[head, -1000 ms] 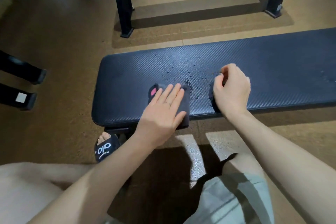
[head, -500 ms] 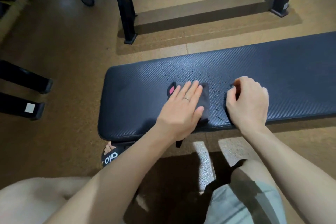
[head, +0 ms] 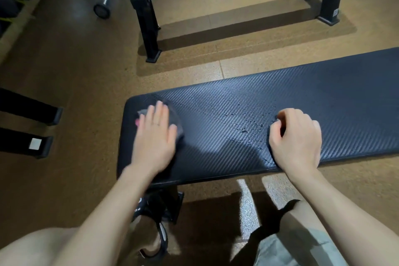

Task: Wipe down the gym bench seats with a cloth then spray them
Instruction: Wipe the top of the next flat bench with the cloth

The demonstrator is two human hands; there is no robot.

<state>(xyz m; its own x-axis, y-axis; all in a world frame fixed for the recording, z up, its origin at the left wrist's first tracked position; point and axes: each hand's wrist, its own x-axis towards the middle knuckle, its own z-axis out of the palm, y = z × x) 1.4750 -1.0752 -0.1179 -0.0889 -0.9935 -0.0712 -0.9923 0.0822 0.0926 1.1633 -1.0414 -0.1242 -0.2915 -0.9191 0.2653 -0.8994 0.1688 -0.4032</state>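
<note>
Pressing flat-fingered, the left hand holds a dark cloth at the bench seat end, nine o'clock. The right hand, fingers curled, seemingly bunches another cloth at three o'clock. Overlapping, evenly pressed strokes should clear the droplets between.

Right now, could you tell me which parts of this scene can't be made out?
Head view only:
- Cloth: mostly covered by the left hand and motion-blurred.
- Right hand: whether its curled fingers hold anything is hidden by the hand itself.
- Near bench: right end cut off by the frame edge.
- Spray bottle: not in view.
</note>
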